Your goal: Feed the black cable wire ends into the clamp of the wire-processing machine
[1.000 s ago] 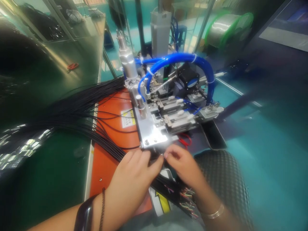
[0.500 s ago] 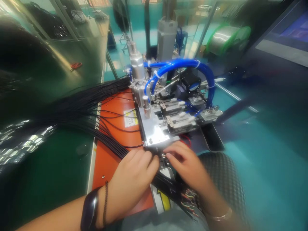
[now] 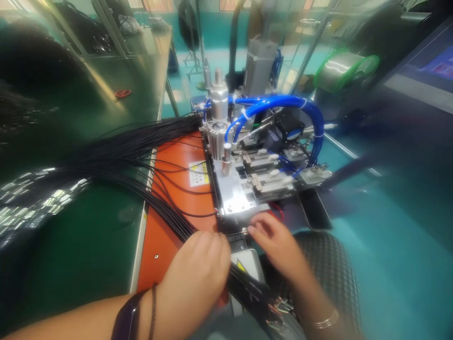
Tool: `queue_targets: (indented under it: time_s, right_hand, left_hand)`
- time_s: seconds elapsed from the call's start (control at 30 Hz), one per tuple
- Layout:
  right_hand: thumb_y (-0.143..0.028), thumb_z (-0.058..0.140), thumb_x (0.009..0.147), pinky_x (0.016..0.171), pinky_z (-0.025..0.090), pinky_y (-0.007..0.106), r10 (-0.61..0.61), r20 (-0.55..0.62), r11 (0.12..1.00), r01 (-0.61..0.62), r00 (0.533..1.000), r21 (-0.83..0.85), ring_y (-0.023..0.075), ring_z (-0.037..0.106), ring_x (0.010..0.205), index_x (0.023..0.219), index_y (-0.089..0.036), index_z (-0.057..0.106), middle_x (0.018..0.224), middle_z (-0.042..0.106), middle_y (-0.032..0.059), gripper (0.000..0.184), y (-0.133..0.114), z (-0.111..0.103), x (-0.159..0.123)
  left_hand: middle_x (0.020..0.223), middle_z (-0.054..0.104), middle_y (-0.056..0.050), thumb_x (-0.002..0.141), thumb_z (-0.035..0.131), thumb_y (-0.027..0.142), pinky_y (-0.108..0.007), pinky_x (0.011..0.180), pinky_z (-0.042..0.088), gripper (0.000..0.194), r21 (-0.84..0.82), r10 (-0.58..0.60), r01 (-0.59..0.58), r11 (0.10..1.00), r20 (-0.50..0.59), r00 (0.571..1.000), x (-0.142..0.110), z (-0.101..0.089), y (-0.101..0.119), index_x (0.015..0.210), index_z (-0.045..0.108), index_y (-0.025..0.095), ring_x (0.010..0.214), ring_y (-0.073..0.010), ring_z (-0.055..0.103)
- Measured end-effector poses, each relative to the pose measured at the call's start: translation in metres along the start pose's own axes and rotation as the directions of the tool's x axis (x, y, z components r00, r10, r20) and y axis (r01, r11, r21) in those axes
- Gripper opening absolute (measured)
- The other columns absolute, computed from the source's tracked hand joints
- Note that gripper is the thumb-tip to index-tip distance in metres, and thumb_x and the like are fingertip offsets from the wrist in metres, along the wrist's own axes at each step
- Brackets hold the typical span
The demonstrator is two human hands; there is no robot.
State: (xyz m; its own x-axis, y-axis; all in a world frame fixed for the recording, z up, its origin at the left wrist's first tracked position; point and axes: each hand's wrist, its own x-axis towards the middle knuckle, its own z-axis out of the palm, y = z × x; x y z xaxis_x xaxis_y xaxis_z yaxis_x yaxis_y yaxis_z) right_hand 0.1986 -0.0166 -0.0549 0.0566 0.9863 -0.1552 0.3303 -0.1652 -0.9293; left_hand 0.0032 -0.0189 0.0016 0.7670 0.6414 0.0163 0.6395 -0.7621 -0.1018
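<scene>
My left hand (image 3: 198,269) is curled over a thick bundle of black wires (image 3: 141,156), which runs from the upper left, under the palm, to the lower right. Coloured stripped ends (image 3: 279,309) show at the bundle's lower end. My right hand (image 3: 274,245) lies at the front edge of the steel plate (image 3: 240,203) of a pneumatic wire-processing machine. Its fingertips are beside a small metal piece (image 3: 244,230). Anything thin between those fingers is hidden.
The machine stands on an orange mat (image 3: 170,226) at the edge of a green bench (image 3: 88,226). Blue tubing (image 3: 279,106) arches over it behind a silver cylinder (image 3: 219,101). A black mesh pad (image 3: 329,278) lies right of my right hand. Red-handled scissors (image 3: 122,93) rest farther along the bench.
My left hand has dropped back from the plate's edge onto the wire bundle. My right hand's fingers have loosened slightly. The whole view has shifted as my head moved.
</scene>
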Motion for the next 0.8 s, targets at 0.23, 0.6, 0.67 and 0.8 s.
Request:
queue_targets:
  time_s: [0.23,0.6,0.67,0.8]
  right_hand:
    - [-0.013,0.055,0.088,0.074,0.047,0.029,-0.631,0.38,0.75,0.656,0.676,0.079,0.0145,0.056,0.083,0.108,-0.032,0.065,0.089,0.064,0.0015,0.029,-0.007,-0.031,-0.019]
    - [-0.02,0.054,0.091,0.077,0.046,0.037,-0.712,0.173,0.702,0.697,0.68,0.147,0.018,0.058,0.082,0.111,-0.03,0.063,0.091,0.07,0.0032,0.024,0.007,-0.01,-0.015]
    - [-0.022,0.058,0.089,0.076,0.046,0.037,-0.697,0.125,0.716,0.682,0.706,0.148,0.0189,0.057,0.082,0.111,-0.03,0.063,0.091,0.069,0.0034,0.025,0.011,-0.009,-0.014]
    - [-0.027,0.058,0.089,0.078,0.046,0.037,-0.643,0.145,0.766,0.631,0.752,0.125,0.0197,0.057,0.086,0.114,-0.03,0.061,0.091,0.066,0.0046,0.026,0.012,-0.011,-0.013]
  left_hand:
    - [0.074,0.055,-0.005,0.065,0.061,0.015,-0.037,0.061,0.049,0.024,-0.07,-0.03,0.033,0.997,0.04,0.999,0.005,0.002,-0.005,0.089,0.059,0.013,0.067,-0.0226,0.052]
    - [0.097,0.063,-0.013,0.075,0.046,0.001,-0.042,0.072,0.054,0.035,-0.078,-0.068,0.064,0.995,-0.052,0.996,0.01,-0.002,-0.017,0.106,0.058,0.01,0.088,-0.0266,0.06]
    - [0.097,0.065,-0.013,0.076,0.045,0.001,-0.041,0.07,0.056,0.029,-0.08,-0.022,0.008,0.997,-0.178,0.984,0.009,-0.005,-0.017,0.098,0.06,0.01,0.087,-0.0266,0.062]
    - [0.094,0.067,-0.014,0.079,0.041,0.001,-0.038,0.07,0.057,0.023,-0.093,0.034,-0.076,0.993,-0.392,0.919,0.007,-0.007,-0.018,0.088,0.061,0.009,0.084,-0.0246,0.064]
